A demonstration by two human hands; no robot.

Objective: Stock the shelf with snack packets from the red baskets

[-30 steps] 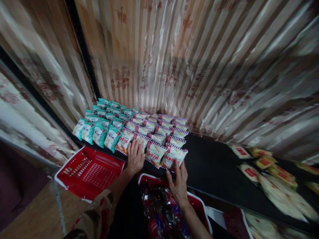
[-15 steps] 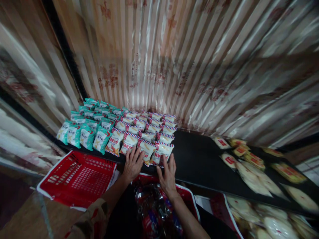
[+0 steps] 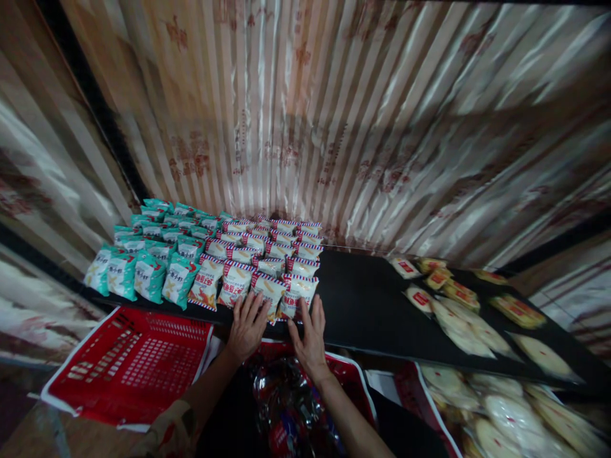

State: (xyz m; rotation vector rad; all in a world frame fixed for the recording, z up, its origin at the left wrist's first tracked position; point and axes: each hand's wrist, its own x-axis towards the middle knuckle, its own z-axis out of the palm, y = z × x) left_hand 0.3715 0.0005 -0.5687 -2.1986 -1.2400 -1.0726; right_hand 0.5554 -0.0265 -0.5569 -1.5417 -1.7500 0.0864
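Several white snack bags (image 3: 237, 284) with red lettering and striped top edges stand in rows on a black shelf (image 3: 353, 299). My left hand (image 3: 249, 326), fingers spread, rests against the front of the bags near the shelf's edge. Beside it, my right hand (image 3: 309, 337) has its fingers apart at the lower front of the rightmost front bag (image 3: 298, 294). Neither hand is wrapped round a bag. To the left, several teal snack bags (image 3: 149, 277) stand in similar rows.
A red basket (image 3: 95, 362) sits below the shelf at left. Between my arms, another red basket (image 3: 356, 375) holds dark shiny packages (image 3: 286, 407). Flat yellow packs (image 3: 461, 294) and pale round packs (image 3: 544, 353) lie on the shelf's right part, with more pale packs (image 3: 506, 407) below. Striped sheeting (image 3: 305, 127) hangs behind.
The view has turned slightly to the right, so shelf and bags appear further left. Both hands stay at the front row, fingers still apart. The bags' arrangement looks the same.
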